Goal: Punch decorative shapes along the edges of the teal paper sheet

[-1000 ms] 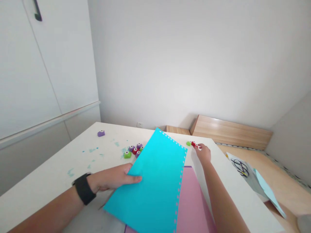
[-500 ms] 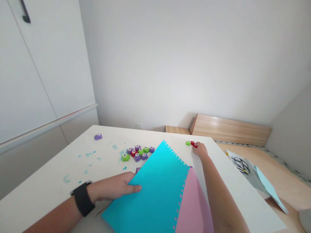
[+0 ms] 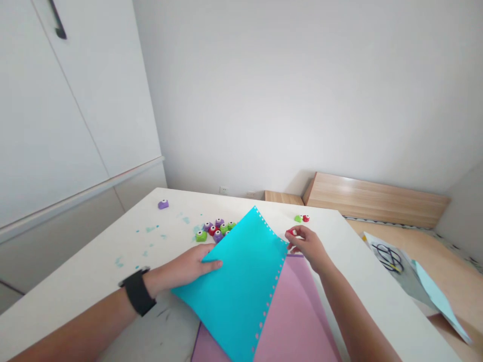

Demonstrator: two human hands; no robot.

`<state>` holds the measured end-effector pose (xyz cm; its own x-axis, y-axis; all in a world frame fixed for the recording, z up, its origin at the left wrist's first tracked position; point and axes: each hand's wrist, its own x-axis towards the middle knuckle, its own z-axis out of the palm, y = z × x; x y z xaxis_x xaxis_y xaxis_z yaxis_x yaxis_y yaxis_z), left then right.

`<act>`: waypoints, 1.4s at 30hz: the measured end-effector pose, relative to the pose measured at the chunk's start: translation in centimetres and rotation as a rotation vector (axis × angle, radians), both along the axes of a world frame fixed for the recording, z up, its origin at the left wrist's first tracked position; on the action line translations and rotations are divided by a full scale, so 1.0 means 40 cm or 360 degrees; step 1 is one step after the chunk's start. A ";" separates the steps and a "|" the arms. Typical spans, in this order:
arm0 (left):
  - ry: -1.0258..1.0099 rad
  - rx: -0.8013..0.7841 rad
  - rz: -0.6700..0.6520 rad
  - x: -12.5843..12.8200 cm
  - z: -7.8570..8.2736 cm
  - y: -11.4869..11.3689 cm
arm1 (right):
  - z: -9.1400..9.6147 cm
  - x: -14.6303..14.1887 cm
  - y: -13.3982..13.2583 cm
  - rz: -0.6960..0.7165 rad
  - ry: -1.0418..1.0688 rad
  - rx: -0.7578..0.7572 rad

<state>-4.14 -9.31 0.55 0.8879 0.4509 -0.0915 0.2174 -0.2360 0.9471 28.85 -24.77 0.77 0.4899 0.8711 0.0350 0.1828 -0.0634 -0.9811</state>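
Cyan sheet [image 3: 234, 286] lies over pink card [image 3: 290, 317] on the worktop [image 3: 94, 256], my open left hand [image 3: 184, 266] flat on it, my right hand [image 3: 307, 246] pinching a small red paper punch [image 3: 291, 232] beside its holed edge. Steadying the sheet seems the need.

White wardrobe doors [image 3: 86, 90] with a dark handle [image 3: 58, 20] stand at 10 o'clock, meeting a pale grey wall [image 3: 287, 95] at 12 (one small wall socket [image 3: 223, 190] sits low on it). A white table [image 3: 75, 251] spans 6 to 9 o'clock, and a light wood panel [image 3: 377, 199] runs at 3 o'clock.
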 end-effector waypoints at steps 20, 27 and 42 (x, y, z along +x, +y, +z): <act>-0.0239 0.0382 0.0967 -0.049 -0.084 0.006 | -0.042 -0.114 0.025 0.0678 -0.0236 -0.0348; -0.0131 0.0361 0.1030 -0.037 -0.105 0.020 | -0.074 -0.106 -0.010 0.0527 -0.0685 -0.0267; -0.0010 0.0570 0.1102 -0.025 -0.105 0.010 | -0.056 -0.162 -0.030 0.0719 -0.0868 -0.0189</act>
<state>-5.13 -8.90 -3.64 0.3932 0.9039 0.1684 0.4217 -0.3400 0.8406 22.38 -25.99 -1.48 0.0202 0.9977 0.0643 0.6787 0.0336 -0.7337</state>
